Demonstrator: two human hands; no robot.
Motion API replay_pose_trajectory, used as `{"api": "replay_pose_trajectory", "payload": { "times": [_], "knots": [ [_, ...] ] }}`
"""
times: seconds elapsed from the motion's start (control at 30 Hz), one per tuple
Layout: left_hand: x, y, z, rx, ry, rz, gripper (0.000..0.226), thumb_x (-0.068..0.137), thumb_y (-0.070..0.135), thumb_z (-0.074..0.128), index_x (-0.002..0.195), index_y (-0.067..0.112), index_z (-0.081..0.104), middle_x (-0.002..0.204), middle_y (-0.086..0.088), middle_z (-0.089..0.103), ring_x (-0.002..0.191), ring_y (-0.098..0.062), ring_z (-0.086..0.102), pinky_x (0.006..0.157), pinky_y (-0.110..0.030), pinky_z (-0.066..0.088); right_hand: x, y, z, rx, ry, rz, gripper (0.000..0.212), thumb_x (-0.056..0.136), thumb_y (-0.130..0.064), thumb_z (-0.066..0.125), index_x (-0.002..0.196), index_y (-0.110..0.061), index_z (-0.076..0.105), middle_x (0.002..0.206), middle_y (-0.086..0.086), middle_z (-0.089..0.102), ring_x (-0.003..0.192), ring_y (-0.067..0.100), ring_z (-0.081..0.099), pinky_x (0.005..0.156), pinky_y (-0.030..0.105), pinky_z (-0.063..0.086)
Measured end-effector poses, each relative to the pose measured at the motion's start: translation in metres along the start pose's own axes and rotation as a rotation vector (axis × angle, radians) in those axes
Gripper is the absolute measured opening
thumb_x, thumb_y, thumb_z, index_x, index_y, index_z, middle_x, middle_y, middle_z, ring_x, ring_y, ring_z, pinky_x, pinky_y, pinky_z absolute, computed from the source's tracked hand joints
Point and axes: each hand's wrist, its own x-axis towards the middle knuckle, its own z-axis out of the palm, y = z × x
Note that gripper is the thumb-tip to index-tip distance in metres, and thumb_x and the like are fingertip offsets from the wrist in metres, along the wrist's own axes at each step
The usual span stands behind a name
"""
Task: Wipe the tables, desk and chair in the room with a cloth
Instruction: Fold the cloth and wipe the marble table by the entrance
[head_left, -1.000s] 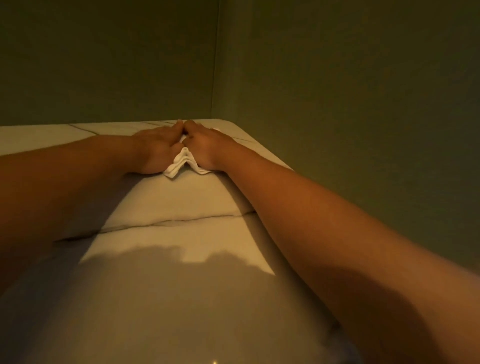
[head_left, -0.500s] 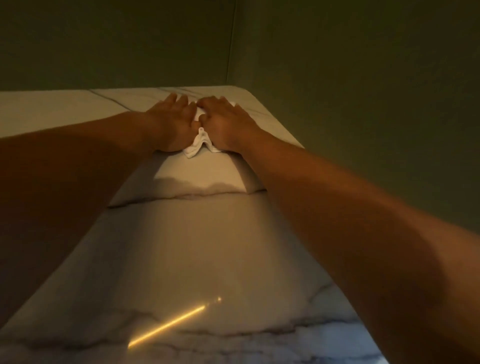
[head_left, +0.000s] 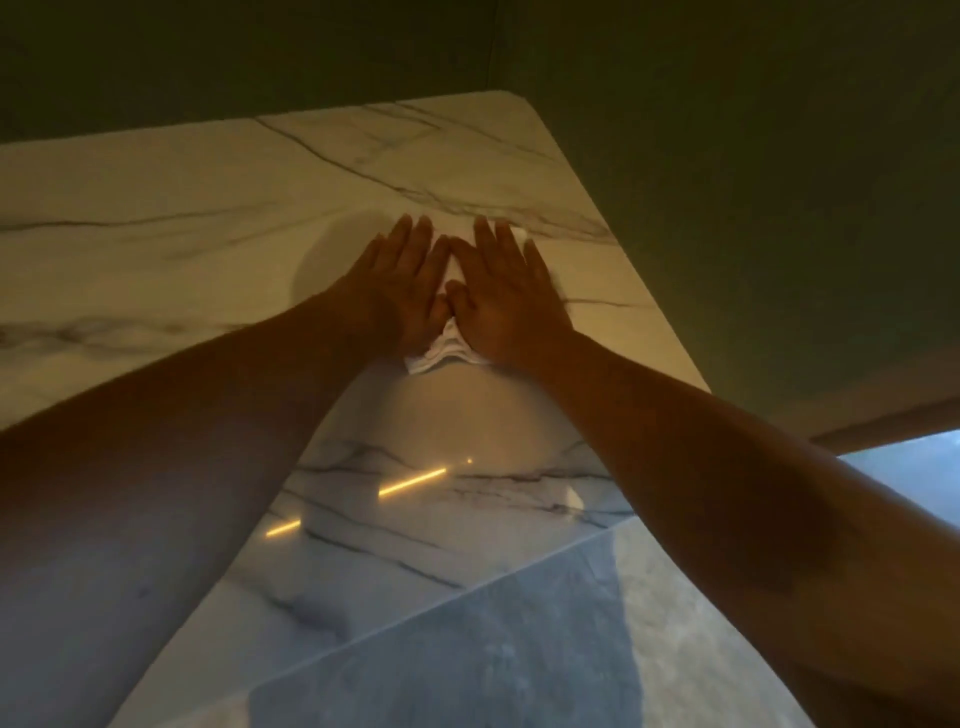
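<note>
Frame centre, left to right: left hand (head_left: 392, 291) flat, fingers (head_left: 410, 236) straight and close together, pressing the folded white cloth (head_left: 441, 353) onto the white marble-veined surface (head_left: 208, 208). Right hand (head_left: 506, 299) flat beside it, fingers slightly spread, pressing the same cloth. Thumbs touch.

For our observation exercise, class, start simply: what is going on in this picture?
A person is wiping a marble-patterned table with a white cloth. The left hand and right hand lie side by side, fingers straight, pressing flat on the cloth, which shows between the wrists and past the right fingertips. The hands are near the table's far right corner, close to the dark green wall.
</note>
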Motion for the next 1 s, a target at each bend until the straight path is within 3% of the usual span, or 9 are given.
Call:
{"api": "replay_pose_trajectory", "payload": {
  "times": [0.13, 0.27, 0.37, 0.47, 0.57, 0.67, 0.77, 0.87, 1.0],
  "knots": [
    [-0.049, 0.022, 0.009, 0.036, -0.025, 0.055, 0.079, 0.094, 0.047, 0.016, 0.155, -0.001, 0.029, 0.162, -0.027, 0.022, 0.150, -0.045, 0.022, 0.120, -0.060, 0.021, -0.051, -0.010, 0.000, 0.005, -0.106, -0.001, 0.061, 0.108, -0.044, 0.028, 0.163, -0.022, 0.013, 0.171, 0.014, -0.004, 0.157, 0.031, -0.009, 0.125, 0.053, -0.005],
    [-0.094, 0.047, 0.011, 0.028, -0.077, 0.032, 0.075, 0.098, 0.048, 0.016, 0.160, 0.007, 0.010, 0.167, -0.020, 0.002, 0.155, -0.036, 0.003, 0.125, -0.053, 0.010, -0.101, -0.024, -0.007, 0.026, -0.215, 0.003, 0.066, 0.108, -0.048, 0.027, 0.164, -0.022, 0.005, 0.170, 0.014, -0.013, 0.156, 0.030, -0.016, 0.125, 0.052, -0.009],
    [-0.122, 0.063, 0.003, 0.067, -0.228, 0.009, 0.074, 0.099, 0.051, 0.010, 0.159, 0.014, -0.011, 0.166, -0.011, -0.021, 0.154, -0.026, -0.018, 0.125, -0.043, -0.007, -0.133, -0.034, -0.016, 0.028, -0.344, -0.010, 0.069, 0.107, -0.053, 0.021, 0.163, -0.023, -0.007, 0.167, 0.012, -0.024, 0.154, 0.028, -0.024, 0.125, 0.050, -0.011],
    [-0.148, 0.069, -0.009, 0.067, -0.321, 0.013, 0.072, 0.103, 0.049, 0.017, 0.159, 0.014, -0.011, 0.166, -0.009, -0.024, 0.154, -0.023, -0.020, 0.126, -0.041, -0.005, -0.150, -0.031, -0.032, 0.050, -0.401, -0.049, 0.064, 0.108, -0.051, 0.017, 0.163, -0.025, -0.003, 0.169, 0.008, -0.019, 0.156, 0.024, -0.018, 0.127, 0.043, -0.006],
    [-0.161, 0.072, -0.018, 0.011, -0.358, 0.020, 0.070, 0.105, 0.045, 0.035, 0.160, 0.011, 0.009, 0.169, -0.008, -0.011, 0.156, -0.022, -0.008, 0.126, -0.042, 0.008, -0.166, -0.020, -0.041, 0.047, -0.342, -0.098, 0.059, 0.107, -0.027, 0.046, 0.161, -0.022, 0.025, 0.171, 0.006, 0.009, 0.158, 0.025, 0.010, 0.125, 0.042, 0.016],
    [-0.165, 0.076, -0.024, -0.087, -0.299, 0.004, 0.041, 0.102, 0.032, 0.049, 0.140, 0.016, 0.049, 0.167, -0.007, 0.019, 0.153, -0.025, 0.019, 0.116, -0.042, 0.032, -0.185, -0.018, -0.040, 0.067, -0.191, -0.089, 0.062, 0.065, 0.001, 0.082, 0.123, -0.015, 0.071, 0.142, 0.015, 0.060, 0.129, 0.037, 0.057, 0.098, 0.050, 0.051],
    [-0.171, 0.086, -0.027, -0.121, -0.198, -0.093, 0.025, 0.092, 0.012, 0.057, 0.117, 0.014, 0.063, 0.139, -0.007, 0.054, 0.127, -0.030, 0.047, 0.095, -0.042, 0.048, -0.188, -0.022, -0.045, 0.064, -0.158, 0.018, 0.047, 0.064, 0.003, 0.080, 0.106, -0.017, 0.071, 0.127, 0.013, 0.063, 0.119, 0.038, 0.056, 0.090, 0.045, 0.053],
    [-0.177, 0.094, -0.027, -0.150, -0.123, -0.207, 0.031, 0.089, 0.006, 0.056, 0.118, 0.013, 0.060, 0.111, -0.009, 0.059, 0.104, -0.034, 0.055, 0.078, -0.045, 0.051, -0.183, -0.025, -0.050, 0.085, -0.180, 0.075, 0.050, 0.083, 0.002, 0.061, 0.128, -0.019, 0.055, 0.129, 0.007, 0.054, 0.119, 0.031, 0.048, 0.096, 0.040, 0.045],
    [-0.184, 0.095, -0.029, -0.197, -0.094, -0.287, 0.032, 0.087, 0.009, 0.056, 0.117, 0.014, 0.063, 0.106, -0.010, 0.063, 0.099, -0.037, 0.060, 0.078, -0.043, 0.050, -0.181, -0.028, -0.055, 0.145, -0.278, 0.138, 0.046, 0.092, -0.008, 0.058, 0.137, -0.019, 0.050, 0.128, 0.007, 0.050, 0.119, 0.027, 0.047, 0.097, 0.037, 0.043]
  ]
}}
